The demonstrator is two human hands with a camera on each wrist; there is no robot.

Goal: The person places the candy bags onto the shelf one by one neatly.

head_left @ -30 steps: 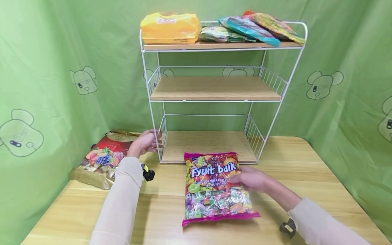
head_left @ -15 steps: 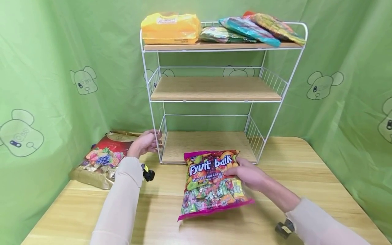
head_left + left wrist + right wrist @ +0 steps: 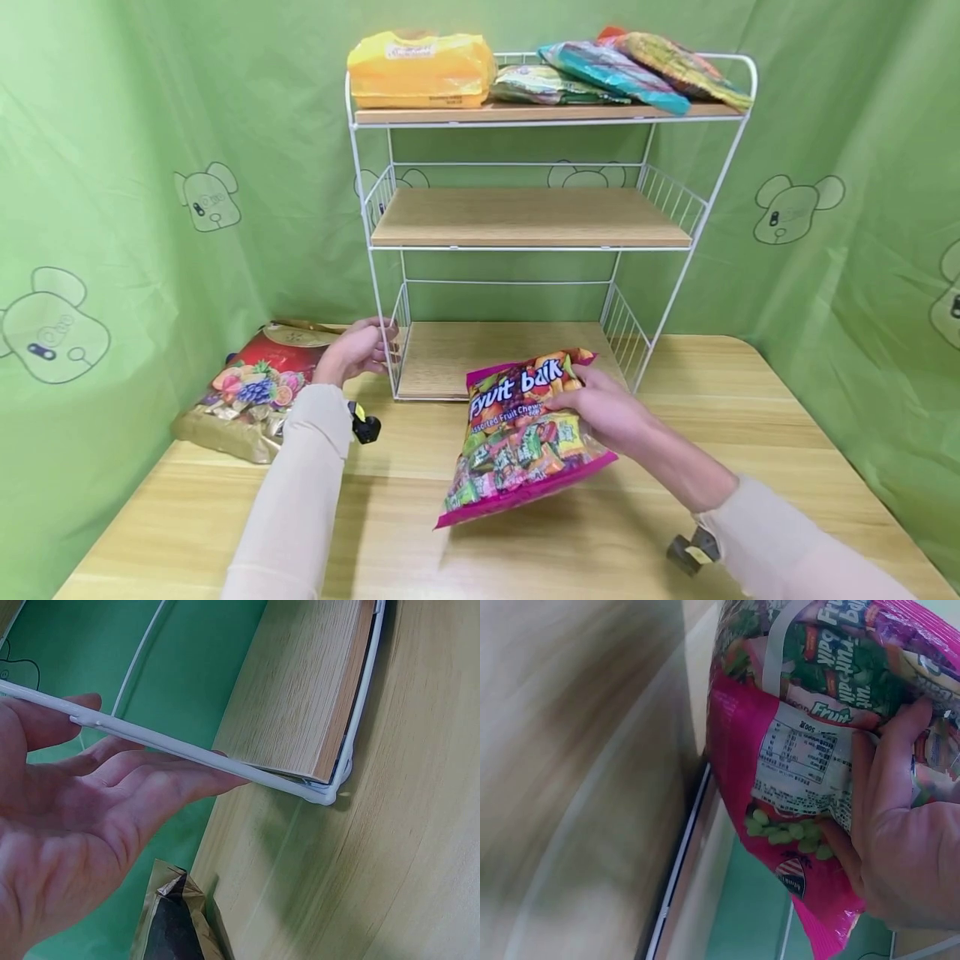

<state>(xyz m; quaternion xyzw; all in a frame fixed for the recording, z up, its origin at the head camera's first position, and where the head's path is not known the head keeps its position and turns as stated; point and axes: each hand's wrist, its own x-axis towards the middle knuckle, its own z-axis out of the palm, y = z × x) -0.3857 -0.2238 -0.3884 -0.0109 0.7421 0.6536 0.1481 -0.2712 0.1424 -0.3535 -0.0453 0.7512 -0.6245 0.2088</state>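
Note:
In the head view my right hand [image 3: 611, 412] grips the right side of a colourful, magenta-edged bag of fruit chews [image 3: 517, 458], thumb on its printed front. The bag tilts above the table, its top overlapping the lowest shelf's front edge. In the right wrist view, fingers [image 3: 889, 769] press into the back of the bag, beside its white label. My left hand [image 3: 362, 346] is at the lower left post of the white wire shelf rack [image 3: 531, 218]. In the left wrist view its fairly straight fingers [image 3: 161, 776] pass behind the white rail.
A red and gold candy bag [image 3: 258, 392] lies on the table left of the rack. On the top shelf sit a yellow package [image 3: 420, 73] and several bags, including a blue one [image 3: 611, 71]. Green curtains [image 3: 90, 167] enclose the wooden table [image 3: 405, 517].
My right hand has raised the candy bag's top toward the lowest shelf, and the bag has tilted and turned counterclockwise. My left hand has stayed at the rack's post.

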